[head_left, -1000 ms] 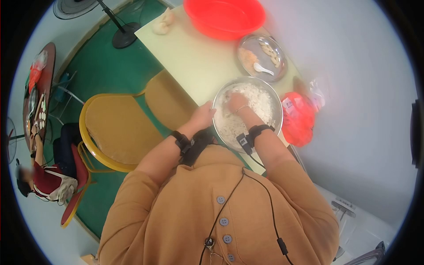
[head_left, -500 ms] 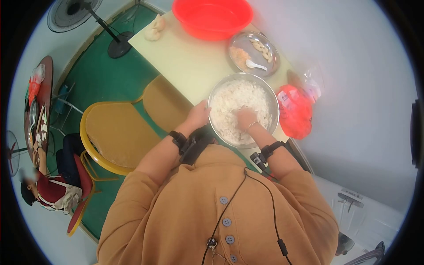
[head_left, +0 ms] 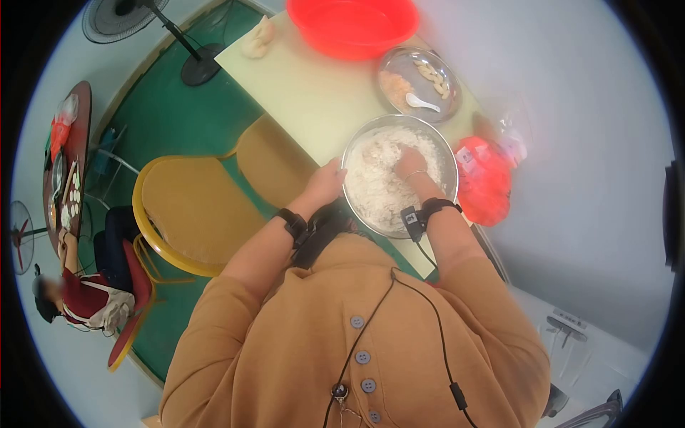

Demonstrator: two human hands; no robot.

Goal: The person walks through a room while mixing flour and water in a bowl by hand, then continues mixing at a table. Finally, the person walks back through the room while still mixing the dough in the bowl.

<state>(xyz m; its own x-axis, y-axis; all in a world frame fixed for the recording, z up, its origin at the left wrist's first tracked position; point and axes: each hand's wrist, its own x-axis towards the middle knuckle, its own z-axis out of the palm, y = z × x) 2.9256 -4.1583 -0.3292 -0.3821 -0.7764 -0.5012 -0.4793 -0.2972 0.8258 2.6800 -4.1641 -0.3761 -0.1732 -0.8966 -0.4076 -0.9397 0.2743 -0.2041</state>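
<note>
A large round metal bowl (head_left: 449, 167) of crumbly white flour (head_left: 377, 187) stands at the near end of the pale table. My left hand (head_left: 325, 182) holds the bowl's left rim, thumb towards the edge. Inside the bowl, my right hand (head_left: 410, 162) is curled into the flour right of the middle, its fingertips partly hidden. Just beyond the bowl lies a metal tray (head_left: 448, 107) with a white spoon (head_left: 422, 103), an orange-pink crumbly heap (head_left: 394, 88) and several pale finger-shaped pieces (head_left: 432, 77).
A red basin (head_left: 353, 28) and a pale dough lump (head_left: 257, 38) are on the far part of the table (head_left: 285, 89). A red plastic bag (head_left: 484, 182) sits right of the bowl, by the wall. Yellow chairs (head_left: 196, 210) stand left. Another person (head_left: 89, 296) sits at a round table.
My right hand has moved away from me and slightly right through the flour, towards the bowl's far side. My left hand stays on the rim. The whole view has shifted slightly.
</note>
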